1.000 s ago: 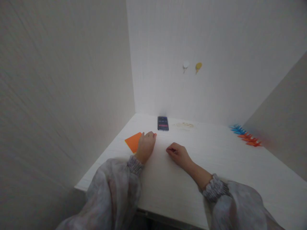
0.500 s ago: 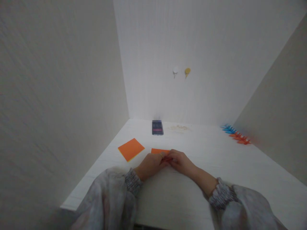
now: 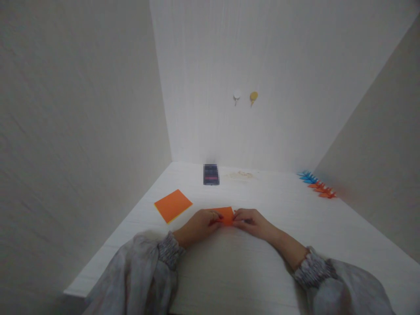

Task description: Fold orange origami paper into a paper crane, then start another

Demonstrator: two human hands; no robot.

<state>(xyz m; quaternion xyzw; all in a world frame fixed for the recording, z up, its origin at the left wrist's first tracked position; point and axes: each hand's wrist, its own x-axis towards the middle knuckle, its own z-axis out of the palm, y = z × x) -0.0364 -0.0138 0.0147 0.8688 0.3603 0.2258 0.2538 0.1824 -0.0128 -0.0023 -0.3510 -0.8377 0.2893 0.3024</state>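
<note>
Between my hands is a piece of orange origami paper [image 3: 226,214], partly covered by my fingers. My left hand [image 3: 204,224] is closed on its left side, with a ring on one finger. My right hand [image 3: 251,222] pinches the paper's right edge between thumb and fingertips. How the paper is folded under the fingers is hard to make out. To the left lies a stack of orange paper sheets [image 3: 173,205] with a yellow edge showing, apart from my left hand.
A dark pixelated rectangle [image 3: 211,174] is at the back of the white table [image 3: 236,280]. Folded paper figures, blue [image 3: 307,176] and orange [image 3: 322,190], line the right side. Two hooks, white [image 3: 236,94] and yellow [image 3: 253,96], hang on the back wall.
My hands have moved apart a little, and more of the orange paper shows between them. The whole view has shifted slightly, so the table items appear further left.
</note>
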